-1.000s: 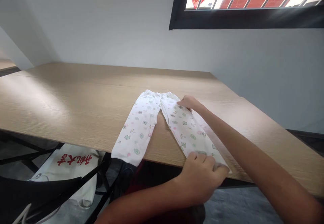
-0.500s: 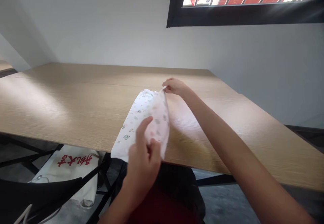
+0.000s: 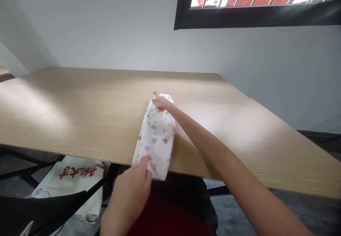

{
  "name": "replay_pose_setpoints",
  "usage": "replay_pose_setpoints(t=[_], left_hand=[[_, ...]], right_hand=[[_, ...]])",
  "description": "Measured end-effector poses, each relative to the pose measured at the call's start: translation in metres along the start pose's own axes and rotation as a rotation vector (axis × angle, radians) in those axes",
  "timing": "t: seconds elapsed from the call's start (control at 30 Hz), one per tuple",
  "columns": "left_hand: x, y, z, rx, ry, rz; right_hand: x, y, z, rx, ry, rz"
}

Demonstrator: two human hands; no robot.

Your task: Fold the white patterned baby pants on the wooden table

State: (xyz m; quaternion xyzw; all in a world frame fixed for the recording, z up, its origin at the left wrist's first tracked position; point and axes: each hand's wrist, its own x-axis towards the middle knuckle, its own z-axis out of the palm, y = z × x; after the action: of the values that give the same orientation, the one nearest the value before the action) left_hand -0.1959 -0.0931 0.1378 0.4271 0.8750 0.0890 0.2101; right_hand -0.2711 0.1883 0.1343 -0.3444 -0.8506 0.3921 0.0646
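Observation:
A white garment [image 3: 157,136] with small printed pictures lies doubled lengthwise on the wooden table. Its far end is gathered like a waistband, and its near end hangs slightly past the table's front edge. My right hand [image 3: 160,102] is at the gathered end, with fingers closed on the cloth and one finger sticking up. At the near left corner, my left hand [image 3: 134,182] has its thumb and forefinger on the hem, apparently pinching it. The other fingers of the left hand are curled, and part of the hem is hidden behind them.
The wooden table [image 3: 87,111] reaches back to a grey wall [image 3: 112,26] under a barred, dark-framed window [image 3: 229,17]. Below the front edge at left are a white cloth bag [image 3: 80,182] with red characters and a black chair [image 3: 42,211].
My right hand has moved left and slightly nearer, bringing the garment's right side over the left, so it is now narrower. My left hand has shifted left and down to the near corner.

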Motion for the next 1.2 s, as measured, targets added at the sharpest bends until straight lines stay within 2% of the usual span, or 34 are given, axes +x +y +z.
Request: replay_pose_setpoints(t=[0.07,0.13,0.23,0.3,0.4,0.47,0.53,0.6,0.7,0.77,0.8,0.9,0.97,1.03,1.13,1.2], left_hand=[[-0.006,0.017,0.003,0.086,-0.08,0.08],[-0.012,0.028,0.001,0.152,-0.121,0.157],[-0.005,0.039,-0.013,0.214,-0.061,0.235],[0.017,0.045,-0.028,0.248,0.061,0.29],[0.074,0.055,-0.048,0.345,0.208,0.401],[0.11,0.06,-0.05,0.382,0.202,0.444],[0.127,0.064,-0.037,0.394,0.167,0.432],[0.116,0.067,-0.011,0.409,0.153,0.371],[0.064,0.067,0.036,0.444,0.201,0.299],[0.027,0.06,0.057,0.447,0.23,0.388],[0.014,0.053,0.062,0.444,0.246,0.456],[0.0,0.023,0.053,0.428,0.245,0.652],[0.008,0.0,0.037,0.427,0.23,0.718],[0.02,-0.019,0.024,0.429,0.228,0.758],[0.036,-0.036,0.014,0.39,0.258,0.86],[0.043,-0.041,0.014,0.346,0.285,0.931]], right_hand=[[-0.005,0.013,-0.016,-0.022,-0.035,-0.011],[-0.018,0.027,-0.032,-0.042,-0.1,-0.088],[-0.05,0.045,-0.047,-0.074,-0.191,-0.269],[-0.068,0.056,-0.049,-0.141,-0.171,-0.345],[-0.074,0.066,-0.043,-0.314,-0.175,-0.52],[-0.062,0.071,-0.037,-0.459,-0.197,-0.647],[-0.043,0.072,-0.032,-0.611,-0.14,-0.662],[-0.023,0.071,-0.027,-0.722,-0.044,-0.597],[-0.004,0.066,-0.023,-0.793,0.011,-0.525],[-0.004,0.061,-0.022,-0.803,-0.011,-0.527],[-0.01,0.058,-0.023,-0.796,-0.046,-0.533],[-0.048,0.051,-0.027,-0.743,-0.254,-0.555],[-0.091,0.05,-0.03,-0.704,-0.402,-0.595],[-0.14,0.054,-0.03,-0.688,-0.475,-0.69],[-0.204,0.069,-0.019,-0.719,-0.433,-0.811],[-0.227,0.08,-0.006,-0.772,-0.262,-0.85]])
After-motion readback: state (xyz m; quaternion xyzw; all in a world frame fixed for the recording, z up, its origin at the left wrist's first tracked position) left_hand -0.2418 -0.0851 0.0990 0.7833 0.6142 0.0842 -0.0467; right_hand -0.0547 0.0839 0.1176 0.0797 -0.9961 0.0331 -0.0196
